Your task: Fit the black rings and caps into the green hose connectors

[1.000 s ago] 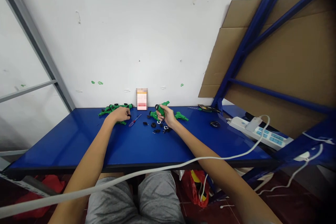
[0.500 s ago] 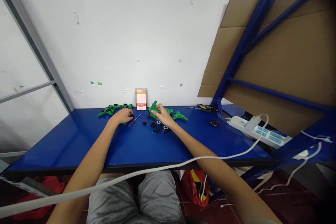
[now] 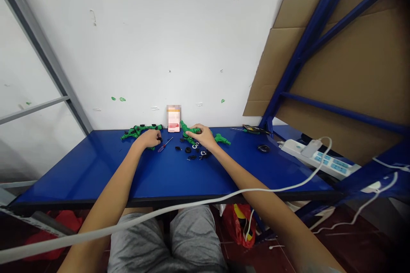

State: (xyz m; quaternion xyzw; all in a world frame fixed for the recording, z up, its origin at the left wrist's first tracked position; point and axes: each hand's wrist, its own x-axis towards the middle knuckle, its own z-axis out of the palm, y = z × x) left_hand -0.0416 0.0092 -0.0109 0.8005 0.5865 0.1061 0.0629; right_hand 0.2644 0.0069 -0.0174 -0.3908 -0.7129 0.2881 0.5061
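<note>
A green plastic branched pipe fitting (image 3: 186,129) is in the grip of the person's right hand (image 3: 205,137), with thumb and fingers closed around its near end. It sticks out leftward from that grip, and its long axis slants away from the person towards the wall. More green shows just below it, and I cannot tell whether that belongs to the same fitting.

The left hand (image 3: 149,138) is farther from the fitting, across a gap to its left. Its fingers are curled down near a small black plastic part (image 3: 159,139); whether its grip is closed on that part I cannot tell.

Between the hands, nearer the left, lies a thin screwdriver with a purple handle (image 3: 162,148). Just below the right hand are a black ring (image 3: 188,150) and a white ring (image 3: 203,153), loose on the glossy blue surface (image 3: 153,179). Another green branched fitting (image 3: 222,139) lies beyond the right hand, to its right; a cluster of green fittings with black parts (image 3: 137,130) lies behind the left hand.
</note>
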